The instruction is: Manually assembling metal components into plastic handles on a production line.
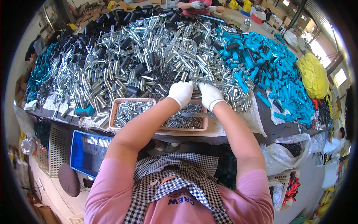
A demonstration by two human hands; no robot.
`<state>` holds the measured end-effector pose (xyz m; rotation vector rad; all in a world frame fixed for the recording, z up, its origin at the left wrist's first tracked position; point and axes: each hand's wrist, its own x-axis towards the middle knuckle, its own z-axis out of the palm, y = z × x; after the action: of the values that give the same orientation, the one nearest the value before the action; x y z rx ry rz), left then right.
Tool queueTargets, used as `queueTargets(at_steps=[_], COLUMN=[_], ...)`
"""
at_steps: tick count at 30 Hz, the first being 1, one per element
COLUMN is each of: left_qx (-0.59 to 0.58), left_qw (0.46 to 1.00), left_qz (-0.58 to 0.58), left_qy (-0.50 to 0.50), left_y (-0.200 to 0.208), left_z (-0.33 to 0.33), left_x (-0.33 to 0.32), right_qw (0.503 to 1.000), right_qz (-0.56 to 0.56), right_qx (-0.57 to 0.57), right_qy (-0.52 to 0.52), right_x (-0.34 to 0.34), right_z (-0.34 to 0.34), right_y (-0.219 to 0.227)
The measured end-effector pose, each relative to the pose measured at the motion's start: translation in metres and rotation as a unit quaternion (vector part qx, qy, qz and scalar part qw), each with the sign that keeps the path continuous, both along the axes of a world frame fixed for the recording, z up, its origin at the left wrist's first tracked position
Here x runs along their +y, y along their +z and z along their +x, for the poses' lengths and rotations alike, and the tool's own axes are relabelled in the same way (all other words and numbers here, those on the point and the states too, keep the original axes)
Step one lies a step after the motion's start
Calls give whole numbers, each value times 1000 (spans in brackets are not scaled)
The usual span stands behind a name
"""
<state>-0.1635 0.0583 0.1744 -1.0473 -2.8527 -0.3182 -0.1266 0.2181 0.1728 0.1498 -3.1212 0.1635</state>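
My left hand [181,93], in a white glove, is closed over the near edge of the metal heap. A short shiny metal tube [184,77] sticks out past its fingers and seems to be gripped. Close to its right, my right hand [210,96], also gloved, has its fingers pinched together; whatever they hold is too small or hidden. Below the hands lies an orange tray of small dark metal parts [182,121], with a flat metal strip [195,115] across it. Beside it stands a tray of small silver pins [130,114]. Dark springy wire pieces [162,80] lie beyond my left hand.
Silver tubes and rods [123,63] are heaped across the table, with black sleeves [108,23] behind. Teal handles [257,61] are piled to the right, near a yellow sack [313,74]. A blue crate [87,155] sits below the table edge. Another person's gloved hands [203,5] work opposite.
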Motion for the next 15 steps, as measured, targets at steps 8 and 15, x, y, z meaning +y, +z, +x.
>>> queueTargets(at_steps=[8,15], left_qx=[-13,-264], left_qw=[1000,764], left_qz=[18,583], left_qy=[5,79], left_y=[-3,41], left_z=[-16,60], left_x=[-9,-104], right_qw=[991,685], right_qz=[6,-717], right_qx=[-130,-120], right_qy=[19,49], right_x=[0,4], right_z=[6,100], right_y=[35,33])
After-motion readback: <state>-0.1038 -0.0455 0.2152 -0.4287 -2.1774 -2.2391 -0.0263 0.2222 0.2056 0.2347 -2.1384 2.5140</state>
